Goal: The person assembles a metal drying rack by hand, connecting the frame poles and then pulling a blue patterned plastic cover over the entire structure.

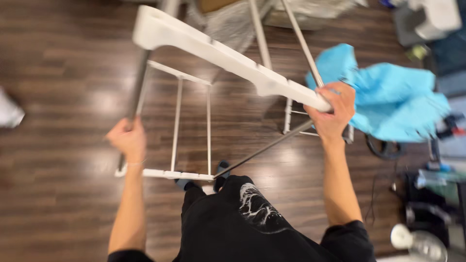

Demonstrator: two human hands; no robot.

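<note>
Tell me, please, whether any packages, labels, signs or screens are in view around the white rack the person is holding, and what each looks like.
No package, label, sign or screen is clear enough to tell.
Printed shirt: bottom centre, on the person; black with a white swirling graphic.
Cluttered items: right edge, on the floor; dark and blurred, kinds unclear.
The left hand and right hand grip the white rack, which bears no visible marking.
</note>
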